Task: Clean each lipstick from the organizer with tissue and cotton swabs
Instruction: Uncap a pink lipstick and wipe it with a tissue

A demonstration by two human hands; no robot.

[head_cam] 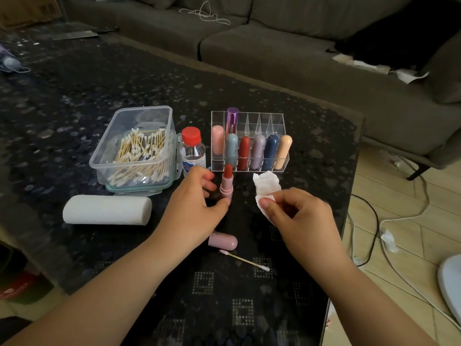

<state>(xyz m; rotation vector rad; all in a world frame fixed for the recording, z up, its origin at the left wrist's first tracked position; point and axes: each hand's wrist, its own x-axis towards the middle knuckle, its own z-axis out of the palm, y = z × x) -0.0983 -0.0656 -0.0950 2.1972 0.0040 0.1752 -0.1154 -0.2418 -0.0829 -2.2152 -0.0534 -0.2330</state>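
One lipstick out, seven waiting

Head view: left hand (pixel 197 196) grips the base of an uncapped pink lipstick (pixel 226 187) standing on the counter (pixel 74 96); its cap (pixel 222 240) lies nearby beside one cotton swab (pixel 244 260). Right hand (pixel 294 211) pinches a crumpled tissue (pixel 265 186). Seven capped lipsticks stand in the organizer (pixel 264 121). Judged early: most remain uncleaned, as far as shown

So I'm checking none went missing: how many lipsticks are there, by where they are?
Capped lipsticks standing in the clear acrylic organizer: 7
Open pink-cased red lipstick upright on the table, held by the left hand: 1
Total: 8
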